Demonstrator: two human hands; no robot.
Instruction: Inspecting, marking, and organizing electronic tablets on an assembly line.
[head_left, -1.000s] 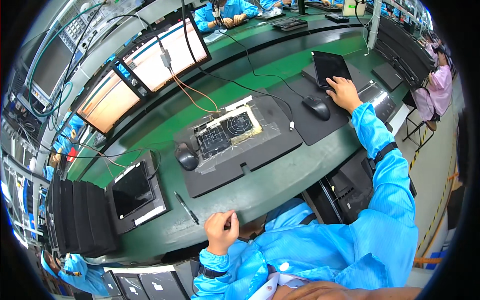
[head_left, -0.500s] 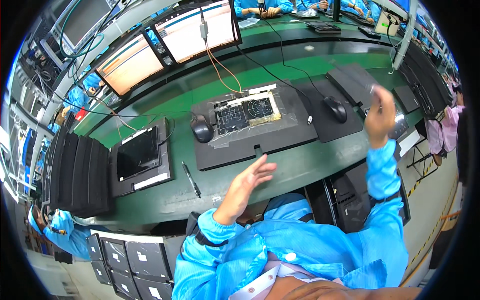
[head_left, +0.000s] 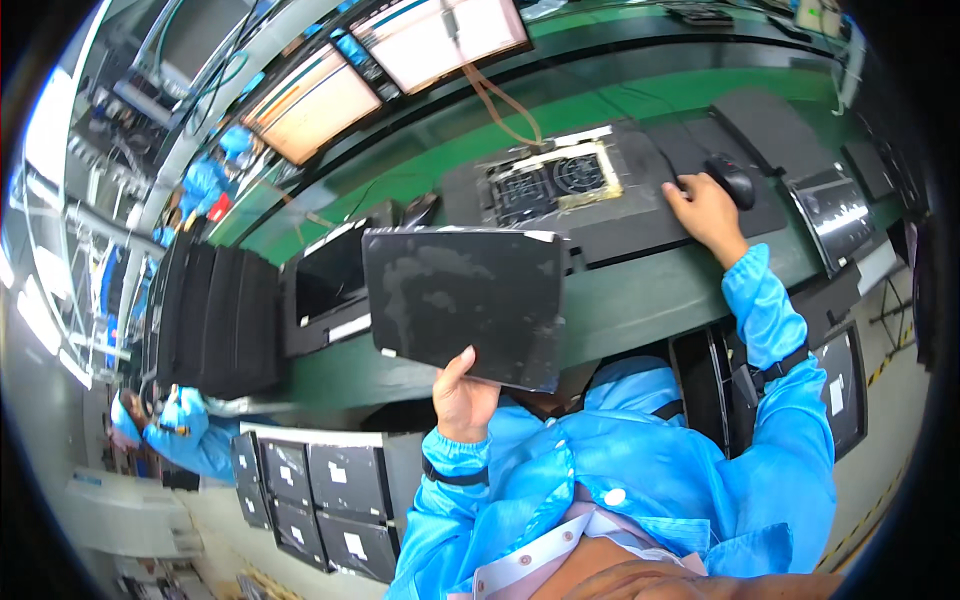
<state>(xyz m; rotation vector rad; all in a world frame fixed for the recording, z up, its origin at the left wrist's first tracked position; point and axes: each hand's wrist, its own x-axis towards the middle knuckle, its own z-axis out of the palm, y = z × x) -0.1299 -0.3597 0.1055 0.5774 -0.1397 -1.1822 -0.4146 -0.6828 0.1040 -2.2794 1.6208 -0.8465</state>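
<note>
My left hand (head_left: 466,402) grips the lower edge of a flat black screen panel (head_left: 465,305), thumb on its face. The panel is raised and tilted above the near table edge, with smudges and small white tabs on it. My right hand (head_left: 712,215) is at the right side of the grey pad (head_left: 640,220), fingers curled together beside a black mouse (head_left: 732,180); whatever they pinch is hidden. Set into the pad is a taped frame with a black patterned plate (head_left: 550,185).
Another black mouse (head_left: 421,210) is partly behind the panel. A dark screen (head_left: 332,272) lies on the left, beside a stack of black trays (head_left: 215,315). Two monitors (head_left: 440,45) stand behind. A shiny dark panel (head_left: 838,215) lies at the right.
The black panel has come into view in my left hand, which was free before. My right hand has come down and left from the far right to beside the mouse. The view has shifted.
</note>
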